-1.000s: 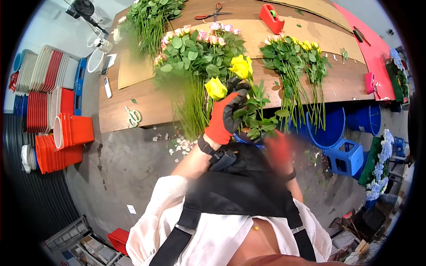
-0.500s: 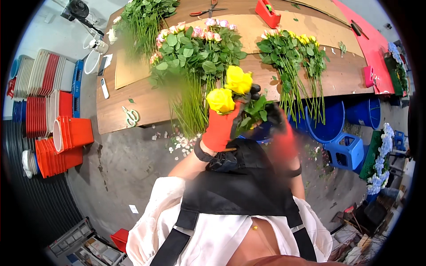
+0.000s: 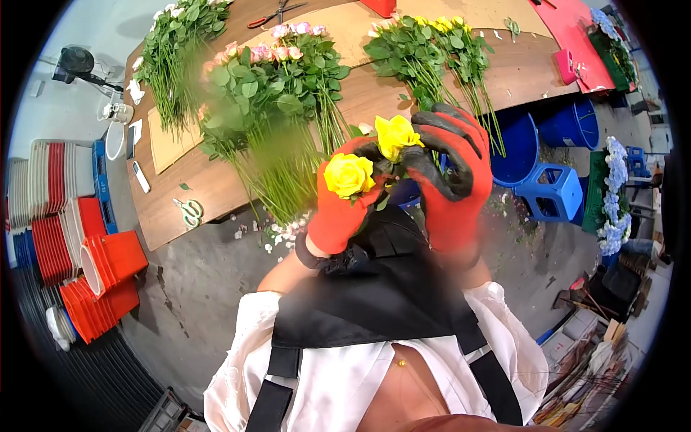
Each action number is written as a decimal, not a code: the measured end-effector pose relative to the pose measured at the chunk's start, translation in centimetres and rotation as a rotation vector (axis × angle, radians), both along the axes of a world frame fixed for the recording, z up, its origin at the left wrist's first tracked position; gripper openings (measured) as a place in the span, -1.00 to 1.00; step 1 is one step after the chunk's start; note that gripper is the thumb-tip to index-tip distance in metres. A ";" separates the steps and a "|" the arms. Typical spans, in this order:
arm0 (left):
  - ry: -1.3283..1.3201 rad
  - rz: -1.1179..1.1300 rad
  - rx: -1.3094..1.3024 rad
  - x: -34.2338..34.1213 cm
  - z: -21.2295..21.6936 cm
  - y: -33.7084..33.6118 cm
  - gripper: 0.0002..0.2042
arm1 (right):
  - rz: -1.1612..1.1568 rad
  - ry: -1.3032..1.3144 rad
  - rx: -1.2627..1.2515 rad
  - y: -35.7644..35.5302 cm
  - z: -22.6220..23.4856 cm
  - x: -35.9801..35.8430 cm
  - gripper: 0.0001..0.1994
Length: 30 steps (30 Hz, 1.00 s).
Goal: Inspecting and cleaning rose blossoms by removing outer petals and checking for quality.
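Both my hands wear red gloves with black-coated fingers. Two yellow roses are in front of my chest. My left hand [image 3: 340, 209] is closed round their stems, just below the left yellow rose [image 3: 349, 175]; the lower stems are hidden. My right hand [image 3: 455, 173] curls in from the right, its thumb and fingertips pinching at the edge of the right yellow rose [image 3: 396, 137]. Whether they grip a petal or a leaf under the bloom is hard to see. A few green leaves show between my hands.
Pink roses [image 3: 288, 54] and a smaller yellow rose bunch [image 3: 446, 25] lie on the wooden table [image 3: 162, 216]. Green-handled scissors [image 3: 188, 212] rest near its left edge. Blue buckets [image 3: 515, 144] and a blue stool [image 3: 551, 193] stand right; orange buckets [image 3: 111, 263] stand left. Petals litter the floor.
My right hand has come up from the leaves below the blooms to the right rose. My left hand keeps its hold on the stems. The view has turned, shifting the table leftward.
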<state>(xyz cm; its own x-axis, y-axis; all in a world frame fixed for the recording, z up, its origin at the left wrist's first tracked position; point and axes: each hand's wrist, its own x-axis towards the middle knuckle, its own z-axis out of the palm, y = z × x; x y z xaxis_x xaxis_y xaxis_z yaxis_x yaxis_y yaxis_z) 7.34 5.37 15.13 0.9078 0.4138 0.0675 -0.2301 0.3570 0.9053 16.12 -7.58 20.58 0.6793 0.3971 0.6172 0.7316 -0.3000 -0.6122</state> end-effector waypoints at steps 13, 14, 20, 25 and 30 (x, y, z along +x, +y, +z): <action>0.088 0.077 0.064 -0.3 -0.1 0.2 -0.67 | 0.012 -0.134 0.082 0.1 -0.7 -0.3 -0.63; 0.089 0.084 0.067 -0.6 -1.1 0.7 -0.67 | 0.081 -0.091 0.167 0.2 -1.1 -0.3 -0.64; 0.112 0.006 0.218 -0.5 -2.1 1.4 -0.71 | 0.303 0.419 0.682 0.0 -3.1 -0.2 -0.71; 0.137 0.212 0.080 0.2 -2.4 0.9 -0.55 | 0.184 0.246 0.495 -0.4 -0.7 0.1 -0.55; 0.140 0.231 0.016 0.3 -0.9 -0.1 -0.52 | 0.054 0.059 0.109 0.7 0.6 -0.6 -0.56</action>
